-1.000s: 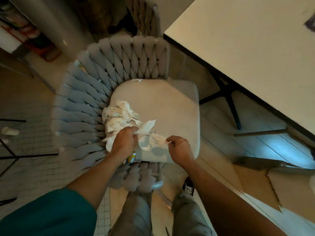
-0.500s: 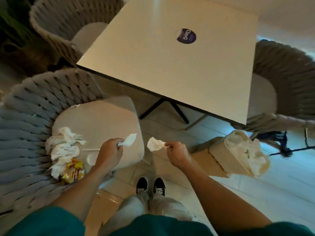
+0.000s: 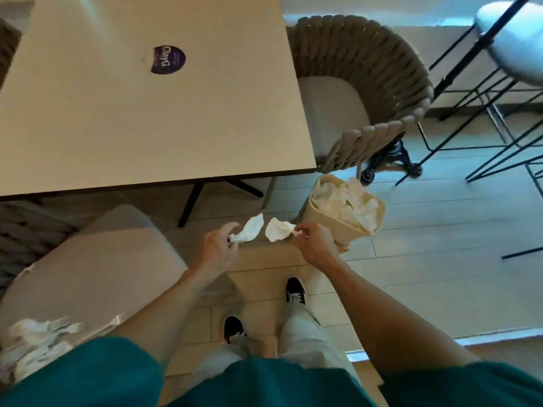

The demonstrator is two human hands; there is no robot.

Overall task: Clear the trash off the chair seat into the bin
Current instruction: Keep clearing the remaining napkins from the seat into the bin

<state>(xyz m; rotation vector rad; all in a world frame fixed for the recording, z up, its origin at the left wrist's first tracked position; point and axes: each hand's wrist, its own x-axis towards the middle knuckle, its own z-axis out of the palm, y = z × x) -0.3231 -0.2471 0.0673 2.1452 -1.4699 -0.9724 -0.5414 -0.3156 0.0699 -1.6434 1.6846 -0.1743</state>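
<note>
**A:** Both hands out over the floor! The left hand (image 3: 216, 251) has its grip pinched on a crumpled white napkin (image 3: 249, 230), fingertips closed round the near end, the rest flaring up and away.

**B:** And the right hand (image 3: 315, 247) mirrors it, pinching a second crumpled napkin (image 3: 277, 229) by one corner. The two napkins sit just beside each other, a small gap between them.

**A:** Where's the bin?

**B:** The beige bin (image 3: 332, 227) stands on the floor right beyond the right hand, lined with a pale bag and tilted in this wide-angle view. The right-hand napkin hangs just short of its rim, not over the opening.

**A:** Plenty left on the chair seat (image 3: 97, 259), though. Down at the lower left there's a heap of white napkins and plastic forks (image 3: 38, 342), blurred at the frame edge.

**B:** Above it all, the pale worktop (image 3: 117, 118) carries a purple sticker (image 3: 169, 59), and a woven chair (image 3: 367, 74) sits tucked at its right side.
</note>
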